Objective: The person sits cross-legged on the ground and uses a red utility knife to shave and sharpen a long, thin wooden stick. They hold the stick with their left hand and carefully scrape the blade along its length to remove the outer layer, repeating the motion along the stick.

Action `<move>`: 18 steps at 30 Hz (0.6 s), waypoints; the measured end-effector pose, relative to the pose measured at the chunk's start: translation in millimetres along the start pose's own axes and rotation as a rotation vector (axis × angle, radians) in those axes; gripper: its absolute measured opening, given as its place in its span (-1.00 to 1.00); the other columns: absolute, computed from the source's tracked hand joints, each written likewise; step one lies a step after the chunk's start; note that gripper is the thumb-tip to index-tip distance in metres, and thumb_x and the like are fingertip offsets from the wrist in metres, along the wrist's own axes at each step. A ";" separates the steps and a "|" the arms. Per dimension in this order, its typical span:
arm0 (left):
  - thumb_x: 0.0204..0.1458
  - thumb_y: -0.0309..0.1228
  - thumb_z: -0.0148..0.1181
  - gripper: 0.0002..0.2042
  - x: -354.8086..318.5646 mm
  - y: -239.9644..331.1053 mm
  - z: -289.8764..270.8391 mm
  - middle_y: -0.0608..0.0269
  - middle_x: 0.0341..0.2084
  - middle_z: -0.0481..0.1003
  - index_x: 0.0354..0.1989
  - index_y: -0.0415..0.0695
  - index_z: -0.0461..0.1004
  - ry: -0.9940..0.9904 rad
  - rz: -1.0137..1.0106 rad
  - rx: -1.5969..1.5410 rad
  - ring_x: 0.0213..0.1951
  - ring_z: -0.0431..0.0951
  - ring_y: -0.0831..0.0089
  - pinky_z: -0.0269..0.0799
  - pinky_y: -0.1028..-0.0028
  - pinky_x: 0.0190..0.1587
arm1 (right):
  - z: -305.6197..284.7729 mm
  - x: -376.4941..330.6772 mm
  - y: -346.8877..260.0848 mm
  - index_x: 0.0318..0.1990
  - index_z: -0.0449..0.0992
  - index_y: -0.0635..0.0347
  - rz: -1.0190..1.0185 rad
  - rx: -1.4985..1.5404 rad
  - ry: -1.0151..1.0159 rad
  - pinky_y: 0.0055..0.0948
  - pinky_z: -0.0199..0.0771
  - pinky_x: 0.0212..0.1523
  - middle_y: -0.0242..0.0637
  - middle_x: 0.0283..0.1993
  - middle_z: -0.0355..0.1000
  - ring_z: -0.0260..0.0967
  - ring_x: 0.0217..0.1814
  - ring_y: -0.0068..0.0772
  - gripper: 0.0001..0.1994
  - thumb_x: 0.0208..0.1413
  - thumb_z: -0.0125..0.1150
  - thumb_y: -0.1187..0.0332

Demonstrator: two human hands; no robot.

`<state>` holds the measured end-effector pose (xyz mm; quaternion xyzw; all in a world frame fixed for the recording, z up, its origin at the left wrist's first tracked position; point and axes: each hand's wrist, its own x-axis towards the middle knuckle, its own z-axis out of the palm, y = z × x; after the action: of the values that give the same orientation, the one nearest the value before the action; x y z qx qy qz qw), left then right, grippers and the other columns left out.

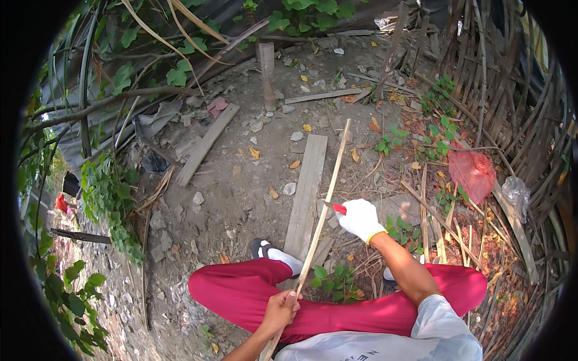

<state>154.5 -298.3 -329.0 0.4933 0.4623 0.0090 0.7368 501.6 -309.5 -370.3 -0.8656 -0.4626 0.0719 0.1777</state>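
We log, left to right, one bare left hand (281,310) closed around one pale stick (338,162), slanting past a grey plank's (307,180) right edge, and one gloved right hand (360,220) gripping one red-handled knife (340,209), blade against the stick: apparently mid-whittling, the next stroke calling for a steady left hold.

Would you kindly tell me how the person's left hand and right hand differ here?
The left hand is bare, while the right hand wears a white glove with a yellow cuff. The left hand grips the pale strip over the maroon trousers; the right hand holds a red-handled tool farther along it. Both hands are closed around something.
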 end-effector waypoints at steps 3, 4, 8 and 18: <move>0.46 -0.26 -0.12 -0.74 35.3 -1.7 14.3 0.47 -0.59 0.29 -0.11 -0.15 0.44 0.029 0.026 -0.162 -0.68 0.11 0.73 -0.01 0.61 -0.68 | 9.6 -31.7 -44.1 -0.38 0.67 0.07 -0.163 0.080 -0.143 -0.01 0.59 -0.17 -0.05 -0.35 0.60 0.59 -0.25 0.10 -0.74 0.11 0.11 0.16; 0.46 -0.24 -0.11 -0.75 43.6 -1.7 15.5 0.47 -0.60 0.28 -0.10 -0.13 0.43 0.038 0.047 -0.166 -0.68 0.09 0.73 -0.03 0.62 -0.68 | 7.6 -38.1 -53.4 -0.39 0.67 0.07 -0.154 0.117 -0.185 0.00 0.59 -0.19 -0.05 -0.37 0.60 0.59 -0.26 0.11 -0.72 0.13 0.11 0.13; 0.45 -0.25 -0.11 -0.75 63.1 7.7 15.3 0.46 -0.61 0.25 -0.11 -0.17 0.41 0.010 0.069 -0.245 -0.67 0.09 0.71 -0.02 0.61 -0.66 | 15.7 -48.3 -43.9 -0.42 0.65 0.07 -0.138 0.107 -0.169 0.01 0.59 -0.21 -0.06 -0.39 0.60 0.59 -0.29 0.12 -0.64 0.17 0.13 0.00; 0.45 -0.23 -0.08 -0.73 76.0 7.1 25.4 0.46 -0.61 0.27 -0.08 -0.19 0.42 0.016 0.089 -0.284 -0.69 0.08 0.74 -0.04 0.62 -0.68 | 19.5 -52.5 -43.6 -0.42 0.64 0.08 -0.163 0.051 -0.211 -0.01 0.57 -0.26 -0.04 -0.42 0.58 0.58 -0.31 0.11 -0.69 0.11 0.16 0.05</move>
<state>218.6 -277.2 -372.6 0.4041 0.4397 0.1109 0.7944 432.7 -326.0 -374.1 -0.8080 -0.5455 0.1594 0.1552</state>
